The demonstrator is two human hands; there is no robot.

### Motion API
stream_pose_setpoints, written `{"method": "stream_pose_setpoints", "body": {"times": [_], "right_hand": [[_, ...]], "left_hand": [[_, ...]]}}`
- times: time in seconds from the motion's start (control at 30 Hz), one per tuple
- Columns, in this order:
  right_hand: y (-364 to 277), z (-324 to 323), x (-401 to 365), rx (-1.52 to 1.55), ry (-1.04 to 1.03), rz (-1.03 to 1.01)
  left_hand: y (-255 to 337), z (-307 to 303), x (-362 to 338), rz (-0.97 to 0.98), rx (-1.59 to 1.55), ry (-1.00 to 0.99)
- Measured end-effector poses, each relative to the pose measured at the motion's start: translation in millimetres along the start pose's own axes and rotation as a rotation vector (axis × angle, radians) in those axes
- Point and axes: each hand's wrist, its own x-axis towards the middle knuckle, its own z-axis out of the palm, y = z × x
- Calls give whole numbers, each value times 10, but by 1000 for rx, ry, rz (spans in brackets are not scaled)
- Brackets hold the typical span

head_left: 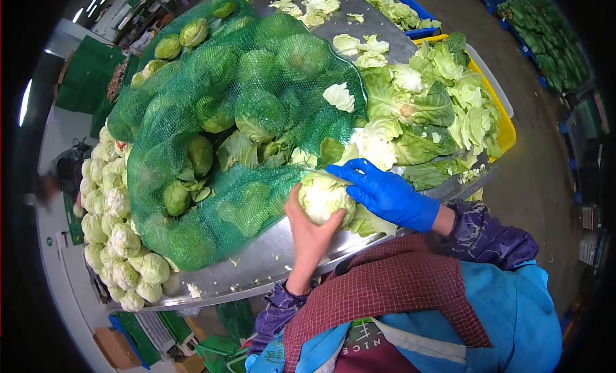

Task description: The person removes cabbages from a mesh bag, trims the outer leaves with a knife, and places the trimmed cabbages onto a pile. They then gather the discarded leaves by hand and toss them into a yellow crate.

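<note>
A pale green cabbage point(323, 198) is held over the front edge of the metal table point(260, 257). My left hand point(308, 228), bare, wraps round its left and lower side. My right hand point(388, 196), in a blue glove, is at its upper right with the fingers bent together. A thin edge of something shows near the right fingertips, but most of it is hidden by them. A loose leaf point(372, 223) hangs below the right hand. Just beyond the cabbage lies a green mesh bag point(224, 174) with several cabbages inside.
Trimmed cabbages point(122, 241) are piled at the table's left end. Cut leaves point(417, 110) heap at the right, partly over a yellow crate point(505, 126). A blue crate point(420, 32) with leaves stands at the back. Leafy greens point(545, 42) lie at the far right.
</note>
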Motion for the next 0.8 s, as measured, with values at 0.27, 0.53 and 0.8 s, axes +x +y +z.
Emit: {"method": "stream_pose_setpoints", "body": {"times": [0.27, 0.53, 0.8], "right_hand": [[427, -139, 237, -376, -194, 53], [-42, 74, 1, -326, -7, -17], [583, -55, 189, -545, 66, 100]], "left_hand": [[59, 69, -39, 160, 111, -45], [52, 26, 66, 40, 88, -67], [13, -11, 74, 178, 61, -172]]}}
